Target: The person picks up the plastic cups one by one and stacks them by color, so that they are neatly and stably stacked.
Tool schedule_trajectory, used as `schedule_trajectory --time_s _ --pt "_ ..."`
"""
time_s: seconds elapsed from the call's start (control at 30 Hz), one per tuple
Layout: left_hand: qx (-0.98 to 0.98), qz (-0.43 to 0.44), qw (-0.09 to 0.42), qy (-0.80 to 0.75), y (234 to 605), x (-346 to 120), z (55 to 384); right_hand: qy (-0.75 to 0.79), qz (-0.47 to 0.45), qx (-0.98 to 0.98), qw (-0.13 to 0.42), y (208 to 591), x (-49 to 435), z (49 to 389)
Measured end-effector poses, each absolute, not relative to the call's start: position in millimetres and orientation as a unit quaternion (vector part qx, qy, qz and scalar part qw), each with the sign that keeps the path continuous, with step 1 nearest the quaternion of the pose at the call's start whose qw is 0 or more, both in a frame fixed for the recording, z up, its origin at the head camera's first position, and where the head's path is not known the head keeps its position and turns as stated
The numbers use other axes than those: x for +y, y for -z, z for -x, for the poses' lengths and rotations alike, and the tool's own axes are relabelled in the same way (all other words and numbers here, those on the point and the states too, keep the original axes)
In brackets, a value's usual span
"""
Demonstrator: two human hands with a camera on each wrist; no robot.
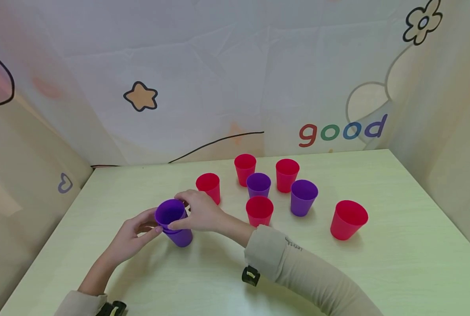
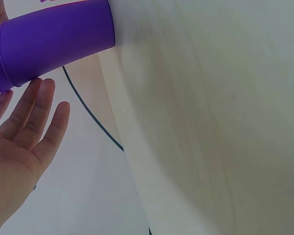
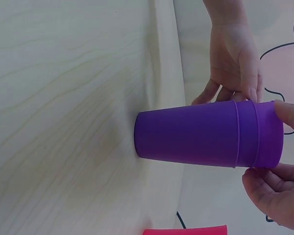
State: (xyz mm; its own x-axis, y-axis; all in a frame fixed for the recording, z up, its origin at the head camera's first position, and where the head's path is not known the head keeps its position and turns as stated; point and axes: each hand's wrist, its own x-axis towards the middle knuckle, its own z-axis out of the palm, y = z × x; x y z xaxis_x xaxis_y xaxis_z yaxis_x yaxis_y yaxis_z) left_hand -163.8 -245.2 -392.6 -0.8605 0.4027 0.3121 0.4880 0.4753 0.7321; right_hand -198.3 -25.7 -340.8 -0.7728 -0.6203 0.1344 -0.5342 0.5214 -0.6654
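A stack of nested purple cups (image 1: 178, 238) stands upright on the table at the left. My right hand (image 1: 201, 213) pinches the topmost purple cup (image 3: 270, 139) near its rim, thumb on one side and fingers on the opposite side. Along the stack's left side is my left hand (image 1: 131, 237), its thumb tip and fingertips right at the purple wall. In the left wrist view, the fingers (image 2: 48, 105) of that hand are loosely extended, with some tips against the stack (image 2: 59, 41). Stacked rims show as ridges in the right wrist view.
Right of the stack stand separate upright cups: red ones (image 1: 209, 186) (image 1: 245, 171) (image 1: 286, 176) (image 1: 259, 212) and purple ones (image 1: 258, 184) (image 1: 303, 198). Another red cup (image 1: 348, 220) is farther right. A printed cloth (image 1: 219, 87) hangs behind the pale table (image 1: 400, 263).
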Motion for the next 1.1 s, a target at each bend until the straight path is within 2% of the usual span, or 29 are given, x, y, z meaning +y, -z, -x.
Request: schedule_trajectory --time_s 0.53,1.1 --pt "-0.855 0.266 0.05 0.441 394 -245 164 0.386 0.32 0.861 0.081 344 -21 194" --pt "-0.858 0.263 0.059 0.436 394 -244 164 0.439 0.331 0.833 0.058 336 10 181"
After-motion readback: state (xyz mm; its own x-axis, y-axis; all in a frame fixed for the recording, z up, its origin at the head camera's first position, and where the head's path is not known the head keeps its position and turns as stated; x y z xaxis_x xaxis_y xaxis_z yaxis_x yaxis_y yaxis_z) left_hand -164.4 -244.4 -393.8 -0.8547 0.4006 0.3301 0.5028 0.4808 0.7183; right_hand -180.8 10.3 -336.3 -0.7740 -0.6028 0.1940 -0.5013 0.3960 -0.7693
